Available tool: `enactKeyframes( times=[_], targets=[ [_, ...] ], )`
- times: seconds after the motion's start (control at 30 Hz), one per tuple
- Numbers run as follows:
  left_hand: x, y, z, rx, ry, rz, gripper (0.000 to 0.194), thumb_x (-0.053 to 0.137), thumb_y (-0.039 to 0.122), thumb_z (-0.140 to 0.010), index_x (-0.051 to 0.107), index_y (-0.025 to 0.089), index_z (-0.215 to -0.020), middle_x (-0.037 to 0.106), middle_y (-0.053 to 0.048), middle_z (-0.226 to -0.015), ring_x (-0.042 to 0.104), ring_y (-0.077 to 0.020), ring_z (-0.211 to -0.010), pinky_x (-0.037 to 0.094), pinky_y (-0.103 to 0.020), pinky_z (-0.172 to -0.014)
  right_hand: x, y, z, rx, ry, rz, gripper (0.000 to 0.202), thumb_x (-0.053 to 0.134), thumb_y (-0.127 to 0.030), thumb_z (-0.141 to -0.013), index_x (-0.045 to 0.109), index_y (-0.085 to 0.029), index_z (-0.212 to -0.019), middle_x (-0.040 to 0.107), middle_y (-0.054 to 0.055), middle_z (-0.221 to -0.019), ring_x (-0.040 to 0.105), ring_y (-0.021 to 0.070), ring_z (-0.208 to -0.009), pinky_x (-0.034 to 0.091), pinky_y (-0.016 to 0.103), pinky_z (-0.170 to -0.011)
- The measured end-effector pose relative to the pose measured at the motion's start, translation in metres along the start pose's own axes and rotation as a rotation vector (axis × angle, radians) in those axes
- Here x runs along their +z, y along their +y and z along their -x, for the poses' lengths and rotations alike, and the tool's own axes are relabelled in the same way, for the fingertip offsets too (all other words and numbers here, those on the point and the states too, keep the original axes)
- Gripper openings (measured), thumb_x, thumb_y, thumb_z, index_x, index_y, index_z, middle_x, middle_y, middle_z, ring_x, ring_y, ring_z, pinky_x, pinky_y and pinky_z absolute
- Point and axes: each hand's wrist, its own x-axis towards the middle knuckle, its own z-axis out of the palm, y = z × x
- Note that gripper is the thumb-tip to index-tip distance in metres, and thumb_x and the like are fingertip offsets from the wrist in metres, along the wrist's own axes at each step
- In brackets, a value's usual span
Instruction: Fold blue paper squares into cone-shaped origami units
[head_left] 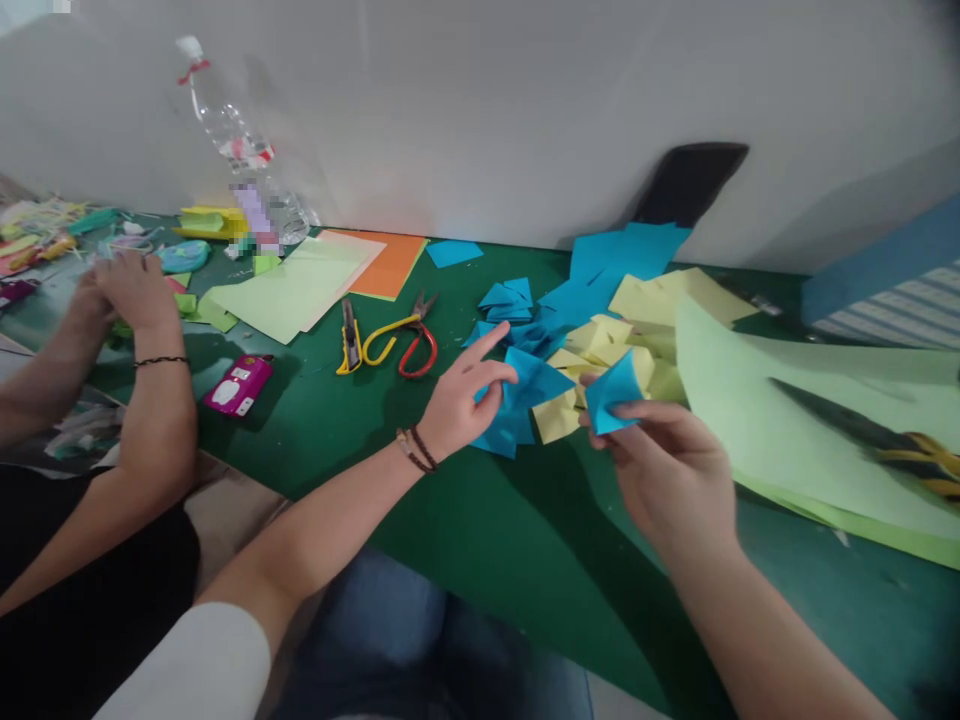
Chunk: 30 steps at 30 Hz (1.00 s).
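Note:
My right hand pinches a folded blue paper between thumb and fingers, above the table. To its left, my left hand has its index finger stretched out and its thumb apart, beside loose blue papers; nothing shows in its grip. Small folded blue pieces lie just behind it. Cut yellow papers are heaped between and behind the two hands, and larger blue sheets lie farther back.
Red-and-yellow-handled scissors and a yellow cutter lie left of centre. Green sheets with black scissors are at right. A bottle stands near the wall. Another person's hands work at far left, near a purple box.

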Motion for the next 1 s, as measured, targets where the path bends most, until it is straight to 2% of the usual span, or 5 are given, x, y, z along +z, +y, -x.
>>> enactKeyframes(
  times=[0.13,0.4,0.57,0.77,1.0],
  targets=[
    [0.009,-0.007,0.0,-0.065,-0.086,0.061,0.022,0.044,0.013,-0.091,0.064,0.021,-0.093,0.07,-0.008,-0.112,0.065,-0.0163,-0.103,0.051,-0.029,-0.088,-0.002,-0.002,0.001,-0.199,0.057,0.421,0.004,0.071,-0.029,-0.075,0.07,-0.027,-0.079,0.068,0.002,-0.08,0.062,0.0178,-0.069,0.051,0.035,-0.065],
    [0.006,-0.006,0.0,-0.216,-0.057,0.102,0.026,0.05,0.008,-0.08,0.068,0.018,-0.096,0.069,-0.003,-0.089,0.062,-0.0149,-0.076,0.049,-0.025,-0.074,0.018,-0.005,-0.021,-0.725,-0.107,0.961,0.011,0.061,-0.024,-0.082,0.072,-0.027,-0.083,0.071,0.007,-0.091,0.066,0.0258,-0.096,0.054,0.037,-0.077],
    [0.005,-0.007,-0.002,-0.354,0.102,0.185,0.018,0.053,0.02,-0.086,0.069,0.019,-0.093,0.069,-0.003,-0.086,0.062,-0.0145,-0.073,0.049,-0.025,-0.071,0.028,-0.003,-0.019,-0.775,-0.113,0.968,0.019,0.056,-0.025,-0.086,0.071,-0.026,-0.097,0.071,0.007,-0.096,0.065,0.0281,-0.099,0.053,0.046,-0.087],
    [0.003,-0.01,-0.004,-0.295,0.102,0.036,0.005,0.061,0.017,-0.081,0.063,0.021,-0.083,0.066,-0.001,-0.087,0.055,-0.011,-0.068,0.045,-0.024,-0.071,0.022,-0.004,-0.006,-0.699,-0.099,0.883,0.024,0.053,-0.027,-0.09,0.072,-0.026,-0.105,0.071,0.009,-0.1,0.064,0.0273,-0.1,0.052,0.046,-0.09],
    [0.005,-0.006,-0.004,-0.416,0.176,0.17,0.023,0.068,0.014,-0.074,0.047,0.02,-0.081,0.055,0.003,-0.081,0.056,-0.009,-0.072,0.046,-0.021,-0.067,0.032,0.016,-0.014,-0.598,-0.072,0.892,0.021,0.057,-0.034,-0.089,0.074,-0.025,-0.099,0.072,0.008,-0.1,0.067,0.0249,-0.089,0.056,0.041,-0.073]
  ],
)
